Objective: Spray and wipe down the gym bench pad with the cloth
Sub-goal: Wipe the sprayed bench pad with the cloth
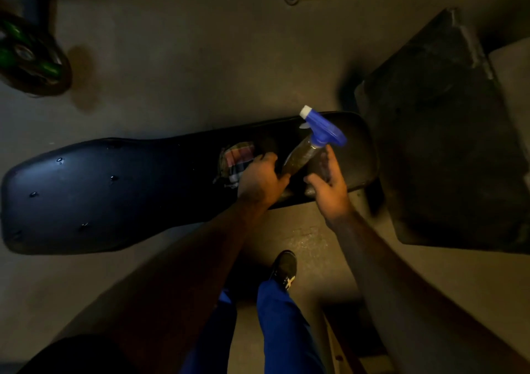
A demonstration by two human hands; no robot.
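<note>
- Bench pad, long, black and vinyl-covered (120, 190), stretches across the middle of the frame from far left to right of centre; its dimpled left stretch is bare and shows a faint sheen.
- Lying on the pad just left of centre-right is a crumpled plaid cloth in pink, green and white (238, 158); the left hand (262, 177) rests partly over its right edge, knuckles up, fingers curled down. Whether those fingers are pinching the cloth or the bottle's base cannot be told, since both sit under the palm.
- A clear spray bottle of brownish liquid with a blue trigger head and white nozzle (309, 144) leans up and to the right between the two hands, nozzle aimed at the upper centre of the frame.
- The right hand (328, 185) is beside the bottle with fingers spread and relaxed, gripping nothing; it seems placed to take the bottle by the neck so the trigger can be worked.
- My guess: spraying comes first, with the cloth parked within reach for the wipe.
- A black shoe (285, 269) and blue trousers stand on the concrete floor (172, 58) at bottom centre; a green-hubbed weight plate (31, 55) sits upper left.
</note>
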